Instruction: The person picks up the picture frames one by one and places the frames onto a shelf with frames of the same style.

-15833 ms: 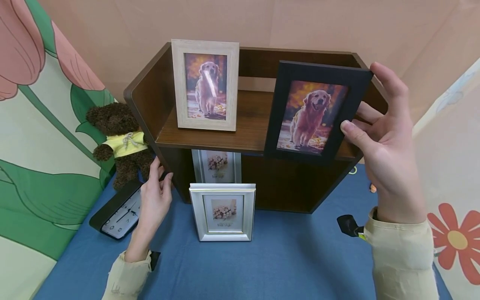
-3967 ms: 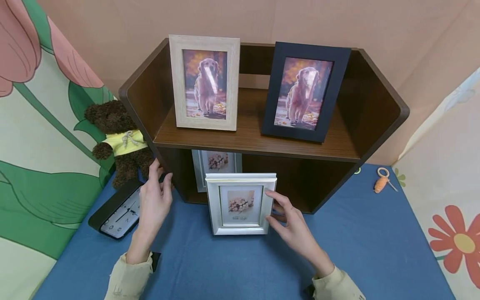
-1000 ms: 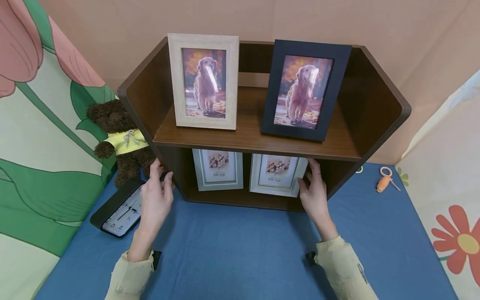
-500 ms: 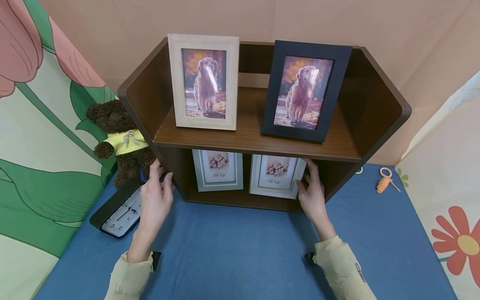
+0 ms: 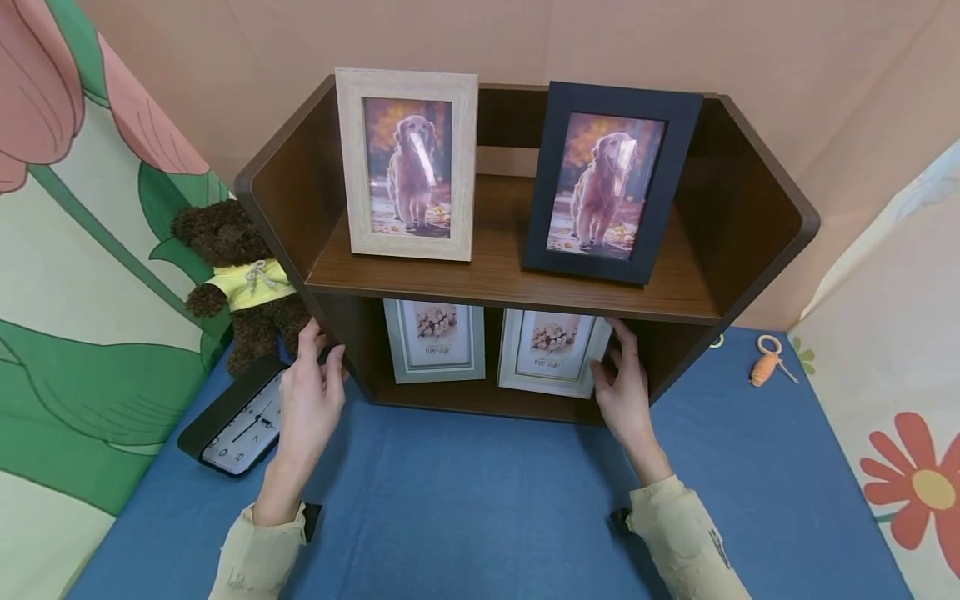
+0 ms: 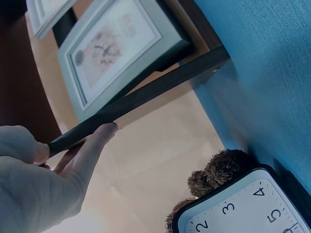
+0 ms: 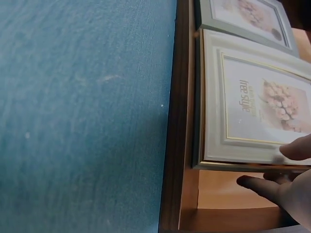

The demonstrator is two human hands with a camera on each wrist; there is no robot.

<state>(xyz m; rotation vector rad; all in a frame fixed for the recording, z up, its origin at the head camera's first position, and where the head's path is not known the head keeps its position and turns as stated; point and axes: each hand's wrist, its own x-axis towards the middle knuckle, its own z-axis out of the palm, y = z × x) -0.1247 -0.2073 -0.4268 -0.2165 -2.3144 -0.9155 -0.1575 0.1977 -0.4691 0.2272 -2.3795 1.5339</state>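
A dark brown two-tier shelf stands on the blue cloth. My left hand grips the front edge of its left side panel, thumb on one face and fingers on the other. On the lower tier, my right hand holds the right edge of a silver-white picture frame, thumb at its front and fingers at its side. Left of it stands a grey-green picture frame with a similar flower print. The upper tier bears a whitish wood picture frame and a black picture frame, both with dog photos.
At the left, a brown teddy bear in a yellow top leans near the shelf, behind a black-cased clock. A small orange item with a ring lies to the right. Printed fabric walls surround the blue cloth.
Earlier my right hand placed the black frame on the upper tier, then carried the silver-white frame from the cloth onto the lower tier. It shifted slightly left lately. My left hand stayed put.
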